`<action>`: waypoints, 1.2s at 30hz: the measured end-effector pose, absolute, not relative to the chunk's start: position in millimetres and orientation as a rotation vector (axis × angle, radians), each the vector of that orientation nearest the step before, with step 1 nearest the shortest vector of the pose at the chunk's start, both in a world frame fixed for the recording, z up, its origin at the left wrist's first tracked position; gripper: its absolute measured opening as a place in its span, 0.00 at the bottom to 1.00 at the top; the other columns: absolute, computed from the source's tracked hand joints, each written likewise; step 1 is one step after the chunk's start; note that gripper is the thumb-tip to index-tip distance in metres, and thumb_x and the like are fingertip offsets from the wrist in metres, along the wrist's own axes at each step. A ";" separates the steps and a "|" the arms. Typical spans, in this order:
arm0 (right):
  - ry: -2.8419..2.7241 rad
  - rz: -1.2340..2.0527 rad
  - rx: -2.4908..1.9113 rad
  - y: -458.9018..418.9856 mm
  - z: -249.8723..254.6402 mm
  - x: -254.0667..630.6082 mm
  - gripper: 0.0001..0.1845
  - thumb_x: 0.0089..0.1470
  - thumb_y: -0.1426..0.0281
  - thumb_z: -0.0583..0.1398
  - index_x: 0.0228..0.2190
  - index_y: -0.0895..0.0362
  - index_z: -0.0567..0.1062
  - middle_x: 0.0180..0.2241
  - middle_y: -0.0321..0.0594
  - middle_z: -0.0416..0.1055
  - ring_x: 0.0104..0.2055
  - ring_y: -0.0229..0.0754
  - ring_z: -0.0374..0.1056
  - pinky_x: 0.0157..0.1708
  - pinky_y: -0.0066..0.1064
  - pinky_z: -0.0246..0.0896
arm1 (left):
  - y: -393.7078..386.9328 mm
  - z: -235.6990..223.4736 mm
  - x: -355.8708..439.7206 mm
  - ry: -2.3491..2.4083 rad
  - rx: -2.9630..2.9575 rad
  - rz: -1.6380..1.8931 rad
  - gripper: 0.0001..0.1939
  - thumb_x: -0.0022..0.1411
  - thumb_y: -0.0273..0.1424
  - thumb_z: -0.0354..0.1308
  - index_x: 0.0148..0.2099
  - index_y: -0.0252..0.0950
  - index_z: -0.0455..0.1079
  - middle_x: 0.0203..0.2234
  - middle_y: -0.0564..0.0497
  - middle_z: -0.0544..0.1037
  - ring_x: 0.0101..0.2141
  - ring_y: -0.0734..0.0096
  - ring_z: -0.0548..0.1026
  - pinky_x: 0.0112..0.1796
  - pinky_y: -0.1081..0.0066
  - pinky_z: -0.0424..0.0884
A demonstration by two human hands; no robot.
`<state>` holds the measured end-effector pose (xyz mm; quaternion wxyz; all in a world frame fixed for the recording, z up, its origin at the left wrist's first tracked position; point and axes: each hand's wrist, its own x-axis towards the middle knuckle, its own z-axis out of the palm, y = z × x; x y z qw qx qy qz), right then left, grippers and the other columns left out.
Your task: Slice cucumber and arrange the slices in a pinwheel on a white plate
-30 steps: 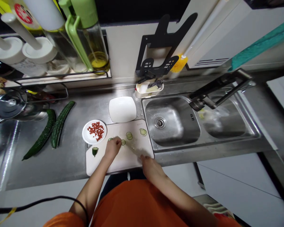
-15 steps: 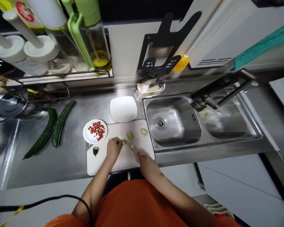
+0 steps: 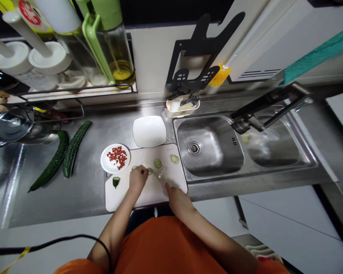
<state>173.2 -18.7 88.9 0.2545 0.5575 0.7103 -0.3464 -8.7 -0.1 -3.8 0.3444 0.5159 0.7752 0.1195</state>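
brushed-metal bench [image 3: 85, 198], with a pale cutting board [image 3: 125, 198] at its near edge. clock positions run from the board's middle. my left hand [image 3: 137, 179] is near centre, fingers bent beside a thin cucumber slice [image 3: 150, 171]; whether that grip is closed on anything, i cannot tell. my right hand [image 3: 178, 199], at 4 o'clock, is clamped on a knife [image 3: 160, 180], its handle hidden, the blade angled towards my left fingertips. a slip on damp board could carry the edge into them. more loose slices [image 3: 157, 163] lie at 1 o'clock, where the blade could drag them. a cucumber stub [image 3: 116, 182] at 9 o'clock could roll if bumped. the plate of red pieces [image 3: 103, 160], at 10, overlaps the board's corner; a knock from my left hand might spill it.
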 end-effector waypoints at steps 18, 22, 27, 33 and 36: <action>1.797 -1.063 1.516 -29.2 88.4 190.6 0.28 0.52 0.86 0.43 0.51 0.60 0.65 0.39 0.50 0.75 0.42 0.50 0.72 0.34 0.33 0.63 | -0.3 -2.2 -4.8 2.007 1.257 0.319 0.08 0.56 0.35 0.54 0.28 0.38 0.71 0.21 0.54 0.73 0.24 0.73 0.68 0.29 0.74 0.58; 1.787 -1.066 1.519 -30.4 86.2 193.7 0.28 0.50 0.87 0.44 0.50 0.59 0.66 0.39 0.49 0.75 0.42 0.49 0.72 0.34 0.32 0.62 | -3.6 -0.3 -3.3 1.997 1.288 0.346 0.09 0.58 0.35 0.53 0.28 0.39 0.69 0.20 0.55 0.72 0.23 0.74 0.67 0.28 0.74 0.58; 1.820 -1.079 1.513 -32.2 79.6 198.1 0.28 0.49 0.87 0.44 0.49 0.59 0.66 0.38 0.48 0.75 0.41 0.48 0.72 0.33 0.31 0.61 | -10.4 7.8 -13.3 2.017 1.343 0.490 0.10 0.59 0.36 0.52 0.29 0.39 0.68 0.21 0.56 0.71 0.24 0.76 0.67 0.30 0.76 0.59; 1.822 -1.082 1.526 -33.4 76.0 199.3 0.28 0.49 0.88 0.45 0.50 0.61 0.66 0.39 0.49 0.75 0.41 0.46 0.72 0.33 0.29 0.60 | -17.1 11.0 -37.0 2.183 1.280 0.586 0.12 0.59 0.37 0.52 0.28 0.38 0.70 0.19 0.57 0.71 0.23 0.77 0.66 0.28 0.76 0.59; 1.823 -1.074 1.515 -33.0 77.1 198.8 0.29 0.49 0.87 0.45 0.50 0.60 0.66 0.39 0.49 0.75 0.42 0.47 0.72 0.34 0.30 0.61 | -19.8 9.0 -45.3 2.254 1.259 0.579 0.10 0.58 0.36 0.52 0.30 0.39 0.71 0.20 0.56 0.72 0.23 0.76 0.67 0.29 0.76 0.59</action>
